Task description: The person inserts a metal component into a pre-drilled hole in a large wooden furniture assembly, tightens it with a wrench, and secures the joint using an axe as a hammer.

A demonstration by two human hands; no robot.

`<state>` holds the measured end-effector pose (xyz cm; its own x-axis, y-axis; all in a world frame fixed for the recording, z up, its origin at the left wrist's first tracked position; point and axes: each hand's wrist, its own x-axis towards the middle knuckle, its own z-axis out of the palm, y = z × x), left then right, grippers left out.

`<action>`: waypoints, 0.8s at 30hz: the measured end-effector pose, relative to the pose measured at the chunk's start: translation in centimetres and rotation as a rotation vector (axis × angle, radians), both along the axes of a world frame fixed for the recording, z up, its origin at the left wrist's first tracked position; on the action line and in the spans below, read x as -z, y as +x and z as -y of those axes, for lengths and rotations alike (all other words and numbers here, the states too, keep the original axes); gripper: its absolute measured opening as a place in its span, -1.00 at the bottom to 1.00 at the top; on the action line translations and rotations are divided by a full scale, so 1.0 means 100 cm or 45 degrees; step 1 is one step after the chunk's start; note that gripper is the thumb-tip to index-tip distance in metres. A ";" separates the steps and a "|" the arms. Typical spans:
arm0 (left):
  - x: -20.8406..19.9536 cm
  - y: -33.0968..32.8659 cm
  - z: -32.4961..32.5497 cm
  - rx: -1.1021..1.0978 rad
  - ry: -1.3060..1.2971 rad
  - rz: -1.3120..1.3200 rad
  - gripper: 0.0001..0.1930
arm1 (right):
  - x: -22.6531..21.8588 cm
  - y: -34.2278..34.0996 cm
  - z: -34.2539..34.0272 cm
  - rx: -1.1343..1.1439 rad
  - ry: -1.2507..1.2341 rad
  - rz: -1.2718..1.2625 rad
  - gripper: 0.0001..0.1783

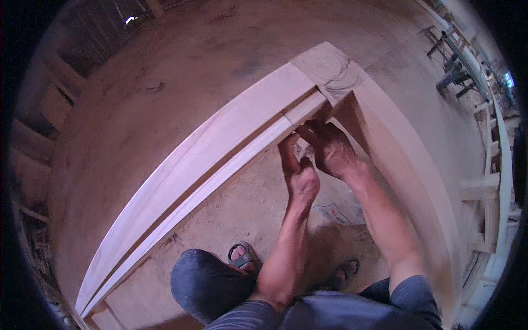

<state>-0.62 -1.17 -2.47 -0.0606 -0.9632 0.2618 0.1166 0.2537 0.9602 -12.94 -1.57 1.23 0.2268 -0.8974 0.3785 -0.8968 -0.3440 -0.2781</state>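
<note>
- Head view: left hand (302, 179) and right hand (334, 151) are resting close together, fingers half-curled, at the rail (250, 152); shadow is hiding any hold, so I cannot tell.
- Frame (212, 137) is flanking the fingers, its corner (325, 66) sitting just beyond.

No legible text, perhaps blurred print on pale sheet (333, 214)

Smooth, matt wooden frame (220, 136) (visibly grained); rough, dusty floor (209, 66).
</note>
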 end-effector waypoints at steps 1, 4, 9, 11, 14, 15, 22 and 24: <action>0.005 0.000 0.001 0.043 0.056 -0.140 -0.30 | -0.001 -0.003 0.000 -0.015 0.059 -0.125 -0.25; 0.003 -0.003 0.000 0.097 0.128 -0.399 -0.33 | -0.001 -0.003 0.009 -0.020 0.110 -0.185 -0.22; -0.008 -0.004 -0.007 0.132 0.197 -0.524 -0.33 | 0.006 0.004 0.012 0.024 0.033 -0.132 -0.50; -0.013 -0.006 -0.008 0.139 0.241 -0.597 -0.39 | 0.009 0.006 0.011 0.039 -0.067 -0.169 -0.53; -0.020 -0.004 -0.008 0.089 0.212 -0.484 -0.48 | 0.011 0.009 0.013 0.042 -0.114 -0.130 -0.59; -0.021 -0.003 -0.008 0.081 0.222 -0.476 -0.51 | 0.011 0.010 0.014 0.039 -0.113 -0.103 -0.61; -0.016 -0.005 -0.004 0.119 0.211 -0.501 -0.58 | 0.024 0.006 0.018 0.070 -0.081 -0.159 -0.77; -0.016 -0.005 -0.002 0.144 0.254 -0.553 -0.57 | 0.025 0.004 0.020 0.046 -0.083 -0.144 -0.79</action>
<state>-1.16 -0.99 -0.88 -0.0942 -0.9908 0.0972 0.5333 0.0322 0.8453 -12.53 -3.57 -1.29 0.2396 -0.8799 0.4103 -0.9332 -0.3253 -0.1525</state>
